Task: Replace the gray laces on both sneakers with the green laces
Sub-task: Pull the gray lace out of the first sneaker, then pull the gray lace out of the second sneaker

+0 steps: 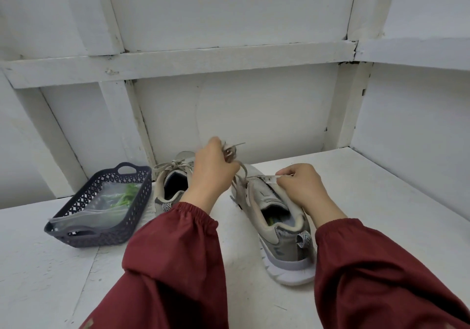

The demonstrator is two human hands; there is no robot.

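Head view, biggest first. White painted tabletop (pixel 381 196) carries everything, with a white battened wall (pixel 241 115) behind it. Dark red elastic-cuffed sleeves (pixel 178 265) fill the foreground.

Dark navy plastic lattice basket (pixel 106 237) sits on the left. It holds a clear plastic bag (pixel 101 209) with the bright green laces (pixel 126 196) inside, untouched. I can't tell whether the bag is sealed.

Two grey-beige mesh sneakers with white soles:
- Near sneaker (pixel 279 239) lies under the right arm, heel toward the camera.
- Far sneaker (pixel 167 183) stands just beside the basket, partly hidden by the left wrist. Its flat gray bow (pixel 175 164) is tied.

Left hand (pixel 211 173) has its fingers curled round a bunch of the near sneaker's flat gray lace (pixel 243 173), lifted above the toe end. Right hand (pixel 302 188) pinches with thumb and forefinger at the top eyelet row. Whether it grips a lace strand or the eyelet edge, I can't tell.

My read: this is unlacing shoe one, early in the task. To do it well:
- Use the right hand as an anchor and pin the upper down so the shoe doesn't lift with the pull.
- Free one crossing at a time, from the top eyelets toward the toe.
- Pull each strand straight out along its eyelet, because hauling the whole bunch will likely bind it.
- Drop the removed lace well apart from the basket so gray and green don't mix.
- On the far sneaker, undo the bow first.
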